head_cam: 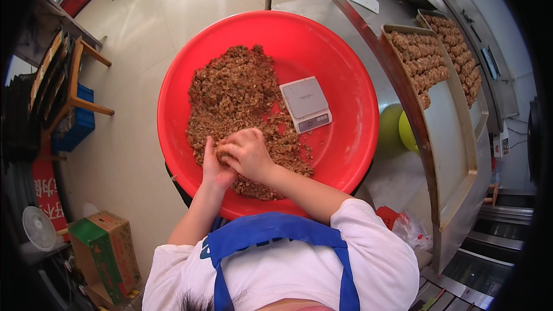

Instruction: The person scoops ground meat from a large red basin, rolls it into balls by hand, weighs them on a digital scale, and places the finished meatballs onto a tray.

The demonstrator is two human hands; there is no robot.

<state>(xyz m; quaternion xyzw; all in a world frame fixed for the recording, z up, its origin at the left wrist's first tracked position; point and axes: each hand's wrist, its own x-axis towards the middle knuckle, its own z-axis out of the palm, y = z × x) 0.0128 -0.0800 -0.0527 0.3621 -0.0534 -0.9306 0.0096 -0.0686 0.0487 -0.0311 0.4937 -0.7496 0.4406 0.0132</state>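
Note:
A large red plastic basin stands in front of me, with a heap of brown crumbly mixture on its left and near side. Over the near part of the heap, my left hand is held palm up with the thumb raised. My right hand curls over it, fingers bent. Between both hands a small lump of the mixture shows, mostly hidden by the fingers. Right of the heap, inside the basin, lies a white digital kitchen scale with a bare platform.
To the right, a metal counter carries a metal tray with rows of shaped brown lumps at its far end. Beside it is a second tray with similar lumps. A wooden stool, blue crate and cardboard box stand left.

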